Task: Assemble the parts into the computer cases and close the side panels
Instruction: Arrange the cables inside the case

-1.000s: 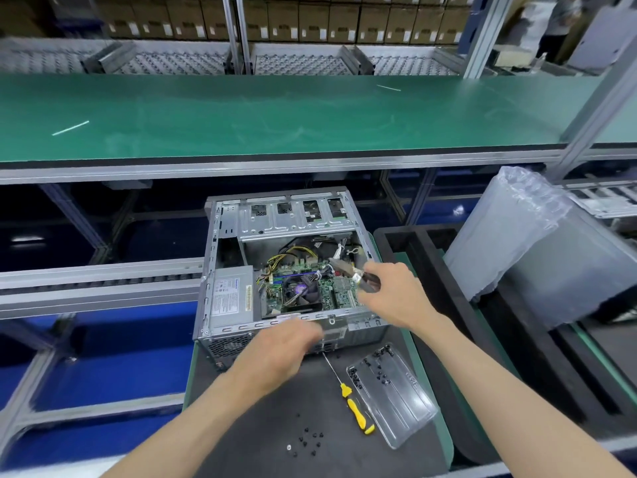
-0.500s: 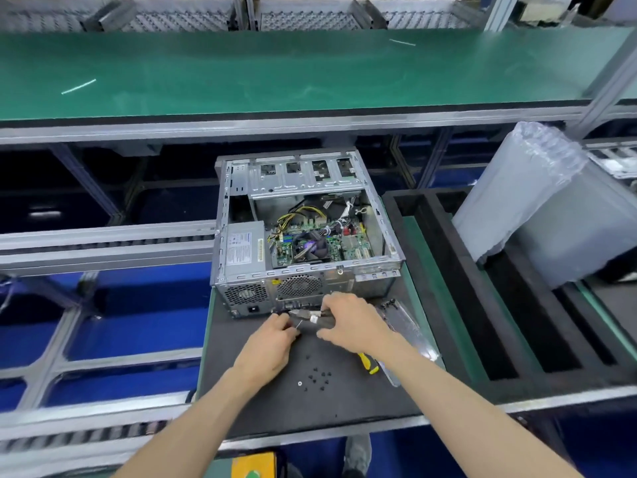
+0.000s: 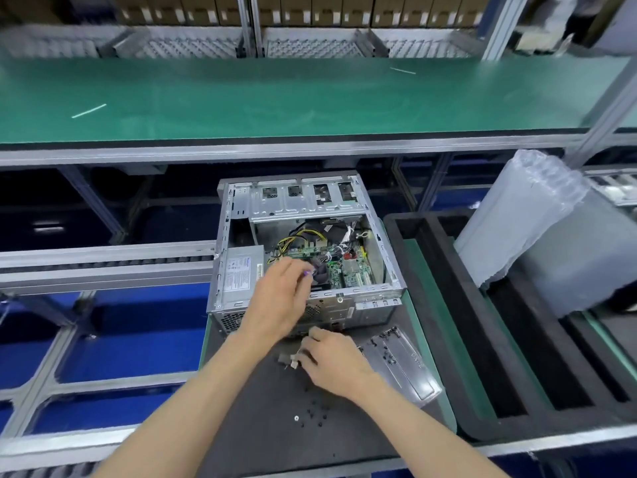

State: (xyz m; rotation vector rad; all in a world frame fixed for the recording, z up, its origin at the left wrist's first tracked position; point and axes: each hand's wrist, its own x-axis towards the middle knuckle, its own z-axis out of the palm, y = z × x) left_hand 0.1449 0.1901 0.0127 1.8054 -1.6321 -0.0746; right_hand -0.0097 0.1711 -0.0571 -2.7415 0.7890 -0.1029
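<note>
Bare fingers of the left hand (image 3: 281,298) are reaching loosely spread over the near rim of the open grey metal computer case (image 3: 303,250), their tips hovering at the dark cooler fan on the green motherboard (image 3: 339,270); whether they are touching it I cannot tell. At 5 o'clock from it, the right hand (image 3: 332,362) is curling its fingers (image 3: 303,357) round a small dark part with a pale connector (image 3: 287,361), low over the black mat (image 3: 275,426). Loose black screws (image 3: 315,414) are lying at 6 o'clock from that hand. A clear plastic tray (image 3: 403,363) is lying at its 3 o'clock, just beside it.
</note>
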